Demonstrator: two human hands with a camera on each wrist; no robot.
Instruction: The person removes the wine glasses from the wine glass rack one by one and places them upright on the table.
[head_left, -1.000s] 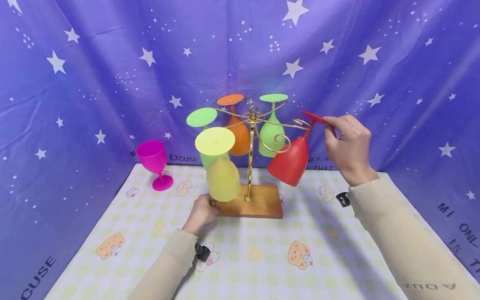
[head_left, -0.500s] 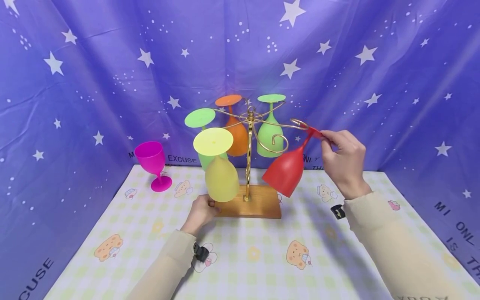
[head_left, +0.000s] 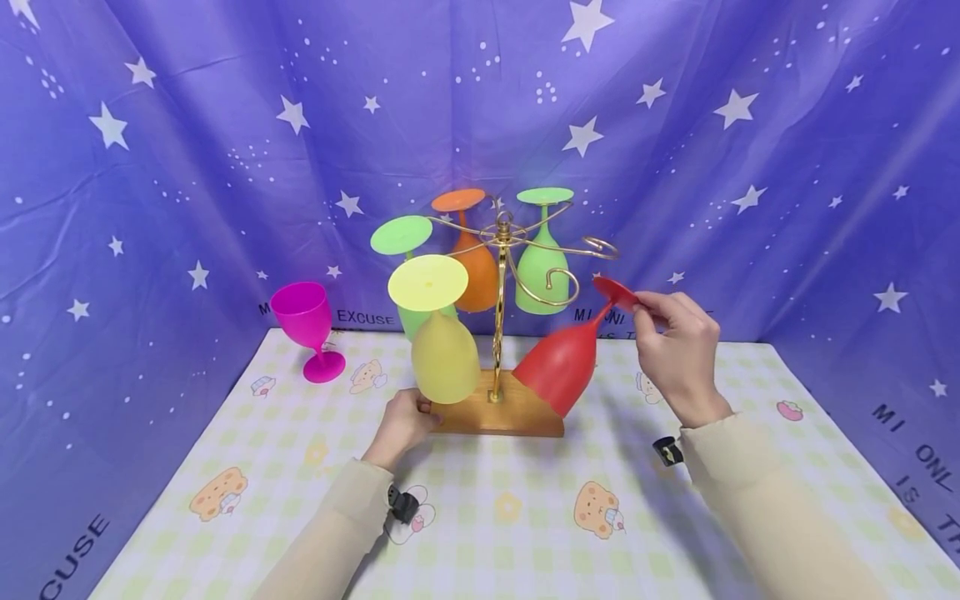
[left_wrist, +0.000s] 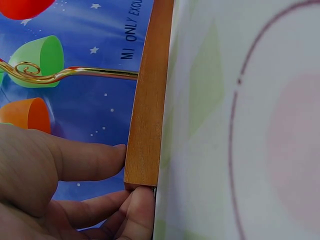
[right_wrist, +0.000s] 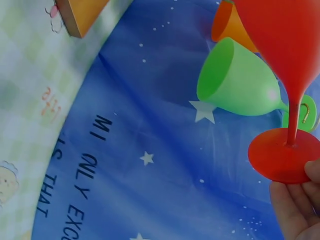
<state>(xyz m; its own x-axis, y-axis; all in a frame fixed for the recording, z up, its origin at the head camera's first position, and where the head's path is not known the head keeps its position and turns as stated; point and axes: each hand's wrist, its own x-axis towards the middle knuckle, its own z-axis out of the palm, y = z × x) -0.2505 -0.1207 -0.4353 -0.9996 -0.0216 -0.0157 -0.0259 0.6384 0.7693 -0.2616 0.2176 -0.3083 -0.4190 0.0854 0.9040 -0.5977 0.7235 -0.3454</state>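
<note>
My right hand pinches the foot of the red goblet, which is tilted with its bowl down and to the left, below the rack's right hooks and apart from them. In the right wrist view, thumb and fingers grip the edge of its red foot. My left hand grips the left end of the rack's wooden base; in the left wrist view the thumb lies on one face of the base and fingers on its end. Yellow, orange and two green goblets hang upside down.
A magenta goblet stands upright at the back left of the checked tablecloth. The gold rack's post rises from the base, with two curled hooks on the right holding nothing. A blue starry curtain surrounds the table.
My right hand has moved down and a little left with the red goblet, whose stem has come away from the hooks and dropped below them. My left hand stays on the base.
</note>
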